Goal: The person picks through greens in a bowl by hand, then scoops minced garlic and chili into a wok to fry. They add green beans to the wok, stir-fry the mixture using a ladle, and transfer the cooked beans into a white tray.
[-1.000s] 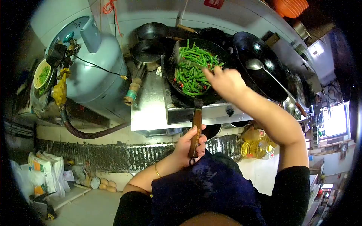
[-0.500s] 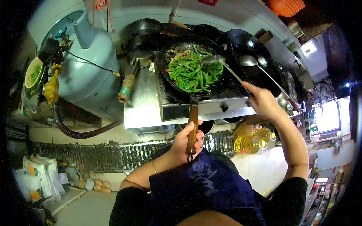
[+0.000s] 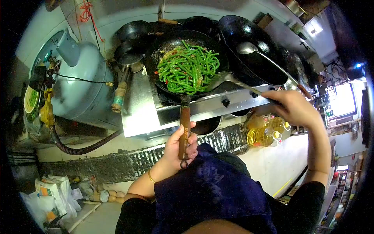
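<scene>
My left hand is closed around the wooden handle of a black wok on the stove. Green beans with red chili bits and minced seasoning fill the middle of the wok. In my right hand is the handle of a metal spatula. Its blade is at the wok's right front edge, beside the beans and slightly blurred.
A larger black wok stands on the right with a metal ladle lying in it. Left of the stove is a gas cylinder. Bottles of yellow oil stand below the stove at the right.
My right hand has moved right and down, drawing the spatula from the middle of the beans to the wok's right front edge. My left hand keeps its hold. The camera view has shifted.
</scene>
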A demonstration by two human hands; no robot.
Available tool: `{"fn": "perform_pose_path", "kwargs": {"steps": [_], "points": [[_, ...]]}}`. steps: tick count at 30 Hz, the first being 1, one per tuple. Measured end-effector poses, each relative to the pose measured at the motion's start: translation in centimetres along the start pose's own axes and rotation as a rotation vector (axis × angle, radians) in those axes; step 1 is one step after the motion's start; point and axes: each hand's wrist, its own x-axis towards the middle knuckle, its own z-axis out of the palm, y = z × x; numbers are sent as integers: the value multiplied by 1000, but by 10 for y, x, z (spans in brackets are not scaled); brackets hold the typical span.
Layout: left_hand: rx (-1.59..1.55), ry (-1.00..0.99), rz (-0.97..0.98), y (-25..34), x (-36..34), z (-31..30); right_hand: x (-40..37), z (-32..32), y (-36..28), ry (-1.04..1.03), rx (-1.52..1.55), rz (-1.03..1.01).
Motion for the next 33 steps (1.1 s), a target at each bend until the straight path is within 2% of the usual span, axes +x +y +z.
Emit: {"fn": "perform_pose_path", "kwargs": {"steps": [1,2,4,6,10,11,14,15,16,19,21,22,25,28,30,32,33], "points": [[8,-8,6,-1,0,-1,14,20,12,49,27,-100],[16,-16,14,-2,0,-2,33,42,23,30,79,-76],[34,-3,27,-2,0,0,60,74,36,190,321,-213],[47,49,37,-1,-2,6,68,70,39,-89,811,158],[7,16,30,-1,1,2,69,54,37,-39,957,155],[5,22,29,-1,1,2,73,52,36,-5,961,111],[4,36,26,-1,0,4,96,55,26,125,686,-9],[5,36,29,-1,-1,5,108,66,26,251,432,-124],[3,23,27,-1,-1,4,124,81,22,498,251,-376],[1,-1,34,1,-2,2,103,77,34,263,-42,-235],[1,4,55,0,-2,0,77,59,48,325,15,-291],[-4,-2,66,-1,-2,-1,63,44,52,251,14,-222],[-10,-51,92,-2,-3,-5,43,26,69,243,32,-226],[94,111,220,-7,-7,-1,47,20,69,169,98,-281],[96,110,241,-8,-10,5,66,37,74,135,160,-372],[135,99,263,-11,-12,8,86,51,71,110,354,-320],[143,112,265,-13,-14,10,90,50,67,14,501,-188]]}}
